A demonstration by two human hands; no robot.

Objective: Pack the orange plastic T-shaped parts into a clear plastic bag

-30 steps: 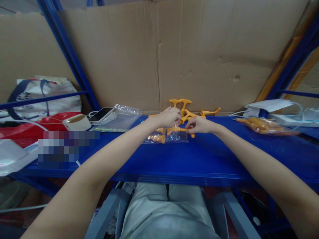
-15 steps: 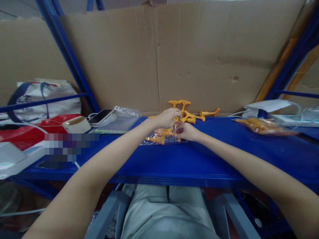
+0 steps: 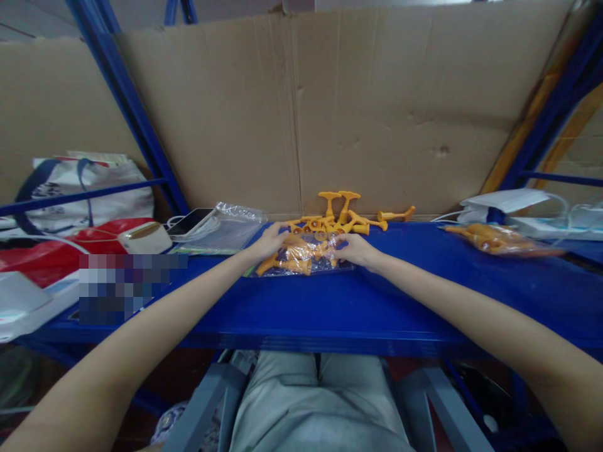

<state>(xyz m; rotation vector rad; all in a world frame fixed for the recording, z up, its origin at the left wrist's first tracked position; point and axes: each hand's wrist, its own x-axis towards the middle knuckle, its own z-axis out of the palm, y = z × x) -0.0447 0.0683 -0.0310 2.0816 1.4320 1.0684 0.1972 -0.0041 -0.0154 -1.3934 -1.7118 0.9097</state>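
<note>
A clear plastic bag (image 3: 301,252) lies on the blue shelf with several orange-yellow plastic T-handled pieces inside. My right hand (image 3: 357,250) is closed at the bag's right end, thumb and fingers pinching the film. At the upper left of the bag, my left hand (image 3: 273,241) reaches in with its fingers apart, close to the bag and the loose pieces. Nothing shows in that hand, though its fingertips are small in view. Behind the bag is a pile of loose orange-yellow pieces (image 3: 349,220), two with their T-shaped ends up against the cardboard.
Another bag of orange pieces (image 3: 499,240) rests on the right side of the shelf (image 3: 301,314). To the left lie flat clear bags (image 3: 235,229), a phone (image 3: 191,221) with a white cable, and red cloth or plastic (image 3: 98,235). A cardboard wall (image 3: 377,113) closes the back.
My left hand has moved left, away from my right hand, uncovering the bag's contents and several loose pieces behind it. My right hand stays at the bag's right end.
</note>
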